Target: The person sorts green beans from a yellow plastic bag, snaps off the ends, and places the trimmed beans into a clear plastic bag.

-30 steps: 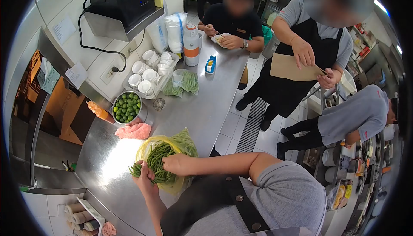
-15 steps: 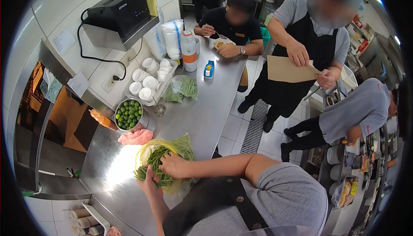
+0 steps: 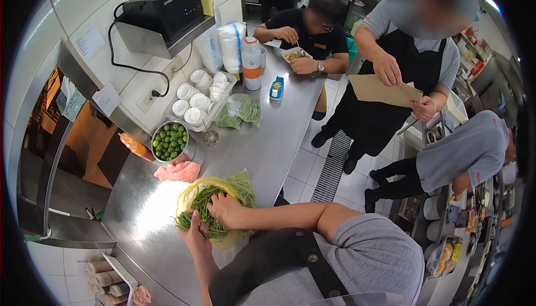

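A yellow plastic bag (image 3: 243, 186) full of long green beans (image 3: 202, 199) lies open on the steel counter just in front of me. My left hand (image 3: 195, 229) is closed around a small bunch of beans at the bag's near-left edge. My right hand (image 3: 226, 212) reaches into the mouth of the bag, its fingers curled down among the beans; the fingertips are partly hidden. Beside the bag sits a crumpled pink cloth (image 3: 177, 171).
Along the wall stand a pot of green limes (image 3: 170, 142), an orange squeeze bottle (image 3: 135, 146), a tray of small white cups (image 3: 192, 105), bagged green vegetables (image 3: 245, 110) and a flask (image 3: 251, 63). A co-worker eats across the steel counter (image 3: 268, 149); another holds brown cardboard (image 3: 385, 91).
The view has shifted slightly. My right hand remains in the beans and my left hand still grips its bunch, both with little movement. The co-worker's brown cardboard has tilted a little.
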Available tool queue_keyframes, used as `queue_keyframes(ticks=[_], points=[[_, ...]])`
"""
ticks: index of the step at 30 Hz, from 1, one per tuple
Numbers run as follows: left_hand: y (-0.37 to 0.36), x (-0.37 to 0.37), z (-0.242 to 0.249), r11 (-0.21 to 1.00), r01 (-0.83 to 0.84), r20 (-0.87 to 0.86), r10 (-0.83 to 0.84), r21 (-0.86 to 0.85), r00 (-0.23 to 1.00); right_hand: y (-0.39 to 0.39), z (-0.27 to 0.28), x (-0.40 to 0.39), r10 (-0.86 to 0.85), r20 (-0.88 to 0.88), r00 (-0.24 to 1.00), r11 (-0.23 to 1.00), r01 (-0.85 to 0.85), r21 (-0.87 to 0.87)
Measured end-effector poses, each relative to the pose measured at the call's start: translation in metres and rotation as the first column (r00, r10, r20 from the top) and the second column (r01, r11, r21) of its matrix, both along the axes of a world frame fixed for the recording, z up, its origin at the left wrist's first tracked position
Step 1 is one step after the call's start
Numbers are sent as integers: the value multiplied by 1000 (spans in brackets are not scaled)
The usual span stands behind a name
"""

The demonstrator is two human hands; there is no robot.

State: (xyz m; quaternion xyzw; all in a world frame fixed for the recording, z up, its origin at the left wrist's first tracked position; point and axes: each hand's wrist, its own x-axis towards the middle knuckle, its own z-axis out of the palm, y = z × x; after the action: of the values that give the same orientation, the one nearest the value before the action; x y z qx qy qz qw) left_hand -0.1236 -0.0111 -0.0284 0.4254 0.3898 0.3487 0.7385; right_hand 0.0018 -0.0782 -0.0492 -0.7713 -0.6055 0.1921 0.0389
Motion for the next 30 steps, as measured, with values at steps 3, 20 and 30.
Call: queue_keyframes(ticks=[3, 20, 30], points=[[-2, -6, 2, 1000, -29, -16, 29, -9, 999, 1, 5, 10, 28, -22, 999, 999, -27, 33], [9, 2, -1, 983, 160, -199, -138, 95, 970, 6, 33, 33, 77, -168, 983, 984, -48, 170], [12, -3, -11, 992, 47, -169, -27, 116, 985, 13, 41, 27, 82, -434, 897, 902, 118, 415]])
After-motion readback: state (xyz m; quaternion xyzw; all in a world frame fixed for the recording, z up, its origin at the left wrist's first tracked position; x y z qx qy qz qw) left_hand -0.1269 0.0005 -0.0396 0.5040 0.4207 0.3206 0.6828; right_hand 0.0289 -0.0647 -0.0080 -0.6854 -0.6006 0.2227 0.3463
